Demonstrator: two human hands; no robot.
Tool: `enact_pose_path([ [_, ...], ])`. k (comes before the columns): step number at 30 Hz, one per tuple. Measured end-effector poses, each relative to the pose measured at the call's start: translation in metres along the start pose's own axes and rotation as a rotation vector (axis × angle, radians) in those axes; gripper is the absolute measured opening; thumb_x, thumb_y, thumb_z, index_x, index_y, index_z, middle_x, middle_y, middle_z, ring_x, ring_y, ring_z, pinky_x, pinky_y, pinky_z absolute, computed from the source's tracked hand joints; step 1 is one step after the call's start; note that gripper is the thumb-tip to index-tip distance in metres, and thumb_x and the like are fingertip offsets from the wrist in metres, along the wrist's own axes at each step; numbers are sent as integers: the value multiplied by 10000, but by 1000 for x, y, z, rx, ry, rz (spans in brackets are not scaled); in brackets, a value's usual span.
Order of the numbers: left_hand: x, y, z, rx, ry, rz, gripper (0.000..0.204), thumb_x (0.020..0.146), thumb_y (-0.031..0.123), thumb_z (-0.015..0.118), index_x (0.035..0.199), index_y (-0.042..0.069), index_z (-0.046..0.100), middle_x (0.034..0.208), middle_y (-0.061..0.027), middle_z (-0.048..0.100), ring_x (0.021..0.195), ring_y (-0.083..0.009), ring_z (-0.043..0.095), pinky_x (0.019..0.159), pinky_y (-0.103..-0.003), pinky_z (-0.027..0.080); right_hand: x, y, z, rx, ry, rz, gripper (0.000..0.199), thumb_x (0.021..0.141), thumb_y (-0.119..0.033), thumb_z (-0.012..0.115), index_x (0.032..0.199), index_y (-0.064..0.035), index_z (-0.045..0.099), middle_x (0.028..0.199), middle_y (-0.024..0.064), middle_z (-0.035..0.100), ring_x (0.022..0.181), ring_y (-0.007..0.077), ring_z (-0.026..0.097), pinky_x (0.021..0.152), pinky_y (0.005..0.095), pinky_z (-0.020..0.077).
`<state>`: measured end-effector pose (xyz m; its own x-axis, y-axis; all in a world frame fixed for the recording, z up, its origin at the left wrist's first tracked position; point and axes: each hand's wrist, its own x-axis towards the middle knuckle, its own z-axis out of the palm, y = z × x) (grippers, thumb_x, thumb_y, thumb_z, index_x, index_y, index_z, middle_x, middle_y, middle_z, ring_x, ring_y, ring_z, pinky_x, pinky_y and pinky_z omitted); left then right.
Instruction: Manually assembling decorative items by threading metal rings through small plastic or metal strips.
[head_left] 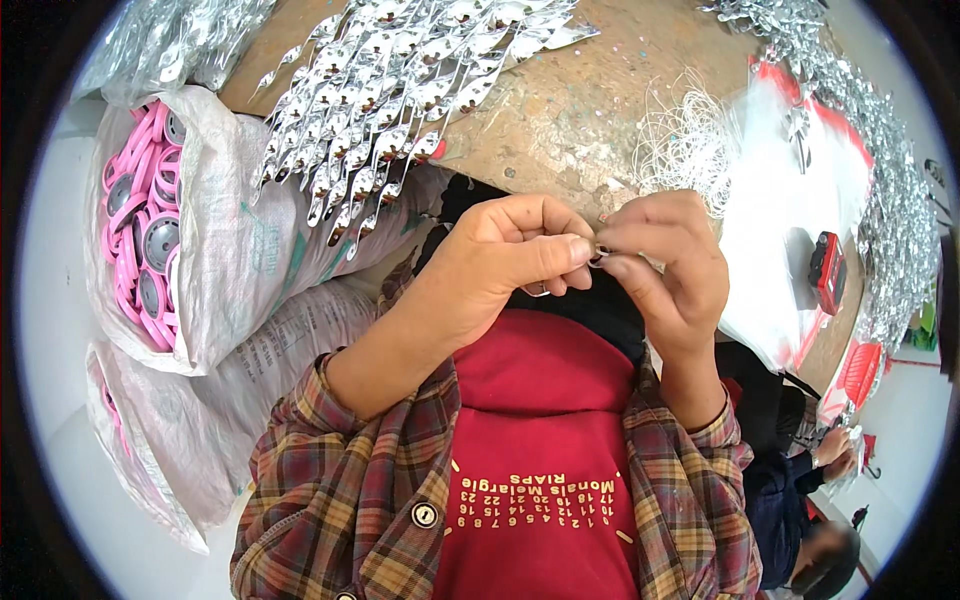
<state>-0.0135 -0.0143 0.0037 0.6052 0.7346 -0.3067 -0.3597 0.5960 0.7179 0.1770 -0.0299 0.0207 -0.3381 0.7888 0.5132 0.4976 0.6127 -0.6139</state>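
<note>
My left hand (pixel 510 250) and my right hand (pixel 675 265) meet in front of my chest, just off the table's near edge. Thumb and fingers of both are pinched together at one spot. Between the fingertips shows a small, shiny ring-like piece (pixel 598 255), mostly covered by the fingers; its exact kind cannot be made out. Beyond my left hand, a pile of silver, mirror-like twisted strips (pixel 390 100) lies on the table (pixel 570 110), some hanging over its edge. A tangle of thin white string (pixel 685 140) lies just beyond my right hand.
At left stand a white woven sack (pixel 235 190) of pink rings with grey discs (pixel 150 230) and a second sack (pixel 190 430). On the right are clear plastic bags (pixel 770 210), a red handheld device (pixel 827 272), a red basket (pixel 861 372), silver strands (pixel 895 200) and another person (pixel 790 510).
</note>
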Motion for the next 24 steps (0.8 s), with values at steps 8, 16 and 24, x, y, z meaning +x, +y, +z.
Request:
enact_pose_path([
  [8, -2, 2, 7, 56, 38, 57, 143, 854, 139, 606, 924, 14, 601, 796, -25, 615, 710, -70, 569, 637, -187, 432, -10, 2, 7, -9, 13, 119, 156, 733, 36, 646, 873, -27, 621, 840, 94, 612, 777, 217, 580, 674, 288, 453],
  [16, -2, 1, 11, 210, 97, 118, 125, 856, 114, 594, 921, 7, 594, 811, -24, 610, 707, -59, 555, 629, -192, 425, -7, -5, 6, -80, 84, 128, 165, 690, -23, 695, 830, -78, 628, 793, 40, 614, 726, 200, 564, 684, 312, 394],
  [24, -7, 3, 10, 416, 145, 121, 134, 863, 102, 615, 951, 4, 639, 591, 76, 496, 510, 6, 389, 466, -162, 299, -12, -2, -4, 456, 164, 503, 64, 864, -58, 571, 891, -4, 546, 848, 66, 564, 666, 99, 498, 576, 214, 388],
])
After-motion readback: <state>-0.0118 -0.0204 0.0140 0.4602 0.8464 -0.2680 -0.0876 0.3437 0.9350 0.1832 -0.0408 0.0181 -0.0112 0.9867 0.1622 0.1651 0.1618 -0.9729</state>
